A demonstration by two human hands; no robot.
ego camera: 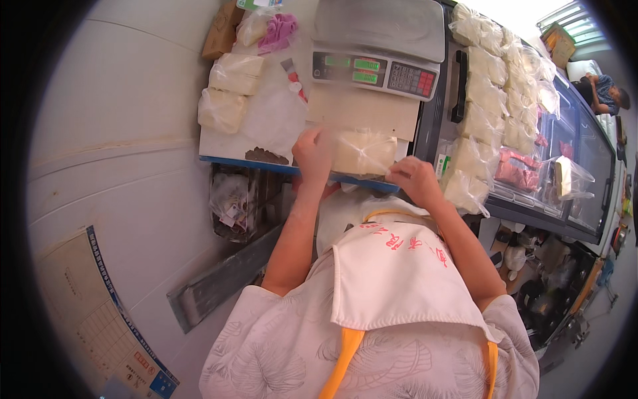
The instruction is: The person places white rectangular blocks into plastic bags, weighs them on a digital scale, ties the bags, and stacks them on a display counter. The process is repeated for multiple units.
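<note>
A pale block-shaped stack in a clear plastic bag (366, 153) lies on the worktop close to my body. My left hand (314, 149) is at its left end, blurred, with curled fingers. At its lower right corner is my right hand (411, 175), with thumb and fingertips pinched on what looks like the bag's thin plastic. Just beyond the bag lies a pale board (364, 110), in front of a digital scale (376, 74) with lit green displays. Whether my left fingers grip any plastic cannot be made out.
Two similar bagged stacks (223, 109) sit at the left, near a pink cloth (279, 31), a cardboard box (223, 30) and a red-strapped wristwatch (295, 86). Rows of bagged pale stacks (483, 104) cover the dark-framed display case at the right. A person (604, 95) sits in the far right background.
</note>
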